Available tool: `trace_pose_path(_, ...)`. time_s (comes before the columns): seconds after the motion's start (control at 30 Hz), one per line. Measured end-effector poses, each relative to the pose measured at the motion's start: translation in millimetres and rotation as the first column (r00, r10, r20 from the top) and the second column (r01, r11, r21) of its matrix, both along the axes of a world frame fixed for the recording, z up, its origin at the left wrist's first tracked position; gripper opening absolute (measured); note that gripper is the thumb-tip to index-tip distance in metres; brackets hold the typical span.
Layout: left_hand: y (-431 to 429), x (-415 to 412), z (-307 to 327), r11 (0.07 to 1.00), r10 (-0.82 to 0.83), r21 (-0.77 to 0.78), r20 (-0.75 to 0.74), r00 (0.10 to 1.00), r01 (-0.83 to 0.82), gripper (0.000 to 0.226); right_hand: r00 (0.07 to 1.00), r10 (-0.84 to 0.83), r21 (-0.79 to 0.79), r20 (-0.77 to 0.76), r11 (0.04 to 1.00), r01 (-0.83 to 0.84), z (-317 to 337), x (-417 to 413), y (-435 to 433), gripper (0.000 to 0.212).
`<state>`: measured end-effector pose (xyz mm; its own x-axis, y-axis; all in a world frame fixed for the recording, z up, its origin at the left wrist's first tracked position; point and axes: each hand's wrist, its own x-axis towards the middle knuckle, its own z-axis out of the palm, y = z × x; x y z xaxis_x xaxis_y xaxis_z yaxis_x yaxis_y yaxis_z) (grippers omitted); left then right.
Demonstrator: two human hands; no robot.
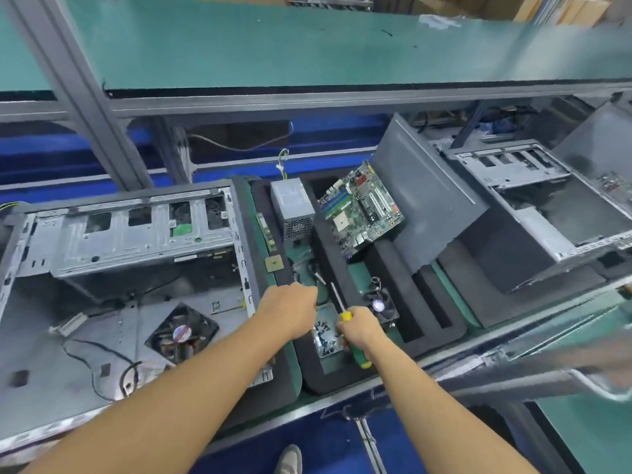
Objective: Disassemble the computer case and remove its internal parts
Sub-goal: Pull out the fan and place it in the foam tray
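An open computer case (119, 241) lies on its side at the left, with a black fan (181, 333) and loose cables on its floor. My right hand (359, 328) grips a green and yellow screwdriver (345, 316) just right of a small tray of screws (326, 333). My left hand (290, 311) is closed in a fist over the tray's left edge; whether it holds anything is hidden. A removed motherboard (362, 208), a grey power supply (294, 205) and a heatsink fan (379, 306) lie on the bench beyond my hands.
Black case panels (427, 200) lean and lie at centre right. A second open case (533, 200) sits at the right. A CPU chip (274, 263) rests on the black panel beside the left case. A green conveyor (273, 46) runs behind.
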<state>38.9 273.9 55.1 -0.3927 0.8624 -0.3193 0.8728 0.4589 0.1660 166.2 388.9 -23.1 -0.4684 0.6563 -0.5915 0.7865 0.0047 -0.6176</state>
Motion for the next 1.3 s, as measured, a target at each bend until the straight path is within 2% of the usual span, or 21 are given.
trace_pose_path(0.07,-2.8,0.6,2.2,0.985,0.042,0.167,0.015,0.999,-0.044,0.021,0.999,0.035,0.011,-0.025,0.999,-0.035,7.3,-5.0,-3.1,0.01)
trace_pose_path(0.13,-5.5,0.0,5.7,0.931,0.095,0.339,0.128,0.987,-0.134,0.019,0.995,0.069,0.006,-0.069,0.998,-0.069,18.1,-12.9,-10.2,0.01)
trace_pose_path(0.23,-11.1,-4.9,15.8,0.781,0.127,0.501,0.458,0.88,-0.373,0.018,0.984,0.042,-0.082,-0.174,0.995,-0.057,34.3,-31.8,-25.2,0.016)
trace_pose_path(0.33,-25.0,-20.3,29.1,0.63,0.116,0.58,0.587,0.801,-0.516,0.023,0.967,0.031,-0.197,-0.252,0.977,-0.083,42.4,-54.6,-44.6,0.02)
trace_pose_path(0.43,-48.5,-42.7,39.4,0.54,0.157,0.622,0.588,0.794,-0.567,0.024,0.952,0.255,-0.01,-0.167,0.966,-0.26,36.1,-75.2,-59.2,0.017)
trace_pose_path(0.5,-67.2,-55.5,39.0,0.513,0.206,0.609,0.597,0.775,-0.605,0.026,0.94,0.336,0.105,-0.057,0.938,-0.329,27.0,-85.2,-64.8,0.019)
trace_pose_path(0.63,-105.0,-67.5,24.4,0.506,0.32,0.53,0.617,0.719,-0.681,0.024,0.932,0.354,0.252,0.077,0.898,-0.362,10.2,-89.0,-66.0,0.029)
trace_pose_path(0.87,-137.3,-69.2,-5.1,0.491,0.447,0.437,0.616,0.648,-0.754,0.022,0.92,0.369,0.268,0.131,0.88,-0.391,-12.0,-80.9,-65.5,0.03)
trace_pose_path(1.0,-142.5,-71.0,-19.0,0.535,0.521,0.339,0.589,0.618,-0.774,0.019,0.938,0.342,0.246,0.056,0.906,-0.345,-20.2,-78.0,-68.8,0.032)
trace_pose_path(1.17,-147.6,-78.7,-28.7,0.564,0.592,0.219,0.566,0.574,-0.796,0.011,0.95,0.313,0.291,0.002,0.908,-0.3,-15.8,-72.4,-69.8,0.033)
trace_pose_path(1.23,-152.1,-83.6,-29.6,0.588,0.607,0.172,0.553,0.571,-0.791,0.008,0.949,0.304,0.344,-0.087,0.903,-0.258,-0.5,-75.0,-69.9,0.03)
trace_pose_path(1.3,-159.5,-90.4,-29.4,0.603,0.626,0.144,0.525,0.577,-0.785,0.008,0.922,0.293,0.39,-0.251,0.903,-0.181,24.3,-81.4,-75.4,0.021)
